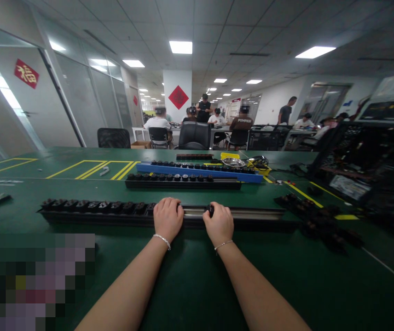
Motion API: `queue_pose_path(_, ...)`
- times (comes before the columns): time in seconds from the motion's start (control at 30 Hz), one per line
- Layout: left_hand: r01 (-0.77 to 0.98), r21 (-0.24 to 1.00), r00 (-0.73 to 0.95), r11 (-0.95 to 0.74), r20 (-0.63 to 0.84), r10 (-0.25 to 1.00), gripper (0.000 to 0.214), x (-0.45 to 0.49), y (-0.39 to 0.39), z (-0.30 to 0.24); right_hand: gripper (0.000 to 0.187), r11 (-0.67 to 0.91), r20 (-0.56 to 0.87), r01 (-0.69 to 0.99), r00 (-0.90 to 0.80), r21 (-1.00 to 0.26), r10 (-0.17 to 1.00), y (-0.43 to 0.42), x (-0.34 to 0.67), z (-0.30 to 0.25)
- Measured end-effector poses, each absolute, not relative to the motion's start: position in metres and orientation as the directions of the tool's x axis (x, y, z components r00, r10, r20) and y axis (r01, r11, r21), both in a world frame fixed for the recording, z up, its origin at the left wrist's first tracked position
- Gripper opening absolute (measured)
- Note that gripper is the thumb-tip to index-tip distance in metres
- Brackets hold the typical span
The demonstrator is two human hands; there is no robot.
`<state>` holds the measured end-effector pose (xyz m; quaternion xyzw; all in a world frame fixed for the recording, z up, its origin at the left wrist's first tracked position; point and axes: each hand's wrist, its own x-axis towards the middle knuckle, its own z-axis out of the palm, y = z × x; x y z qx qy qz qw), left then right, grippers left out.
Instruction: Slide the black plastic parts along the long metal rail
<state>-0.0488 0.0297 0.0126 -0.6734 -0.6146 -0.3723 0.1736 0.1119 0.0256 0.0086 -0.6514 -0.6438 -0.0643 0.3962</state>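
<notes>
A long black rail (259, 224) lies across the green table in front of me. Its left part carries a row of small black parts with round tops (93, 207), while a bare metallic channel shows on the right. My left hand (168, 217) rests over the right end of that row, its fingers curled down; what they grip is hidden. My right hand (220, 222) is closed on a small black part (211, 210) at the rail, to the right of my left hand. A stretch of bare channel shows between the two hands.
Behind stand a shorter black rail (183, 184) and a blue rail (200, 172), both loaded with black parts. Loose black parts (321, 223) lie piled at right, before an open computer case (352, 156). A metal dish (234, 162) sits further back. People sit beyond.
</notes>
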Motion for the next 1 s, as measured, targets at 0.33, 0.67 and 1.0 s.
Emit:
queue_pose_path(0.33, 0.952, 0.237, -0.032, -0.195, 0.709, 0.704, 0.019, -0.049, 0.03, 0.013, 0.033, 0.017, 0.548, 0.903, 0.246, -0.43, 0.799, 0.024, 0.115, 0.015)
queue_pose_path(0.67, 0.954, 0.236, -0.038, -0.184, 0.704, 0.71, 0.018, -0.049, 0.029, 0.014, 0.022, 0.013, 0.463, 0.938, 0.159, -0.346, 0.872, 0.019, 0.122, 0.021)
queue_pose_path(1.0, 0.958, 0.224, -0.034, -0.18, 0.71, 0.704, 0.017, -0.049, 0.029, 0.015, 0.023, -0.029, 0.464, 0.94, 0.194, -0.339, 0.864, 0.018, 0.126, 0.024)
